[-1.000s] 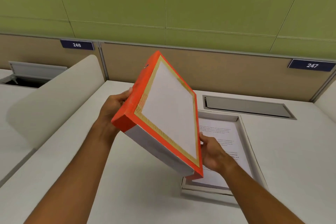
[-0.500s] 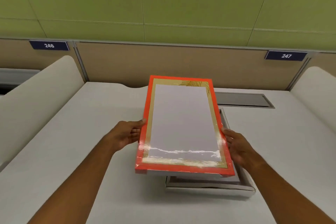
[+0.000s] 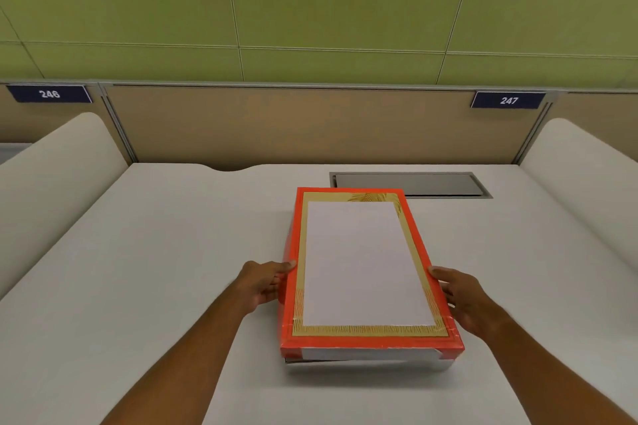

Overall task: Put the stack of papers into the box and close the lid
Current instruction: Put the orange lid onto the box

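Lowered since before, lid [image 3: 362, 266] is settling over box [image 3: 366, 363]; left hand [image 3: 264, 283] at nine o'clock and right hand [image 3: 461, 298] at three are clamping its sides.

lid [image 3: 359, 266]: glossy orange card, gold border, matt white panel | box [image 3: 366, 363]: pale card, edge just showing under lid | desk [image 3: 165, 252]: smooth matt white | far hatch [image 3: 411, 184]: brushed grey metal

Lid [image 3: 362, 266] on box [image 3: 366, 363], mid-worktop [image 3: 155, 252], box edge showing under lid's near side. Left hand [image 3: 264, 283] at lid's left side, right hand [image 3: 461, 298] at right side. Hatch [image 3: 411, 184] behind lid. Partition [image 3: 293, 124] behind worktop.
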Tool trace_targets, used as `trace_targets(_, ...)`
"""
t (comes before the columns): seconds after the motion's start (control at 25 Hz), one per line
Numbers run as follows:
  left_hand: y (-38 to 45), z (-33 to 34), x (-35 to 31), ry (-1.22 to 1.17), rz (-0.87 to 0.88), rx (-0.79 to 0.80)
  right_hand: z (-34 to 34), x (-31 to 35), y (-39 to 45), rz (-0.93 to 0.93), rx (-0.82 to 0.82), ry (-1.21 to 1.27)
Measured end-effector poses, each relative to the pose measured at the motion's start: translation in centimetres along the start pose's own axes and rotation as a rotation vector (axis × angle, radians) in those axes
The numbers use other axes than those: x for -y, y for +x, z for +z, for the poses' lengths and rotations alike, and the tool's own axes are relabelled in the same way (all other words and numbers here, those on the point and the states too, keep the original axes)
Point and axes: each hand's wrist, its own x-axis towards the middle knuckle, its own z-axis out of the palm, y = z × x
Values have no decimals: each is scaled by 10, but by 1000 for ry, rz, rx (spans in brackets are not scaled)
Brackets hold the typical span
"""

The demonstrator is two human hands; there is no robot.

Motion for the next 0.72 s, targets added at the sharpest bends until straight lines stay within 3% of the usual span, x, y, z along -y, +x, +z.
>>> trace_targets(0.52,-1,12,0,100,-105,-38,-9,12,17,246,12,-291)
trace_targets(0.72,5,16,-7,128,-35,-135,-5,24,27,120,-48,-371)
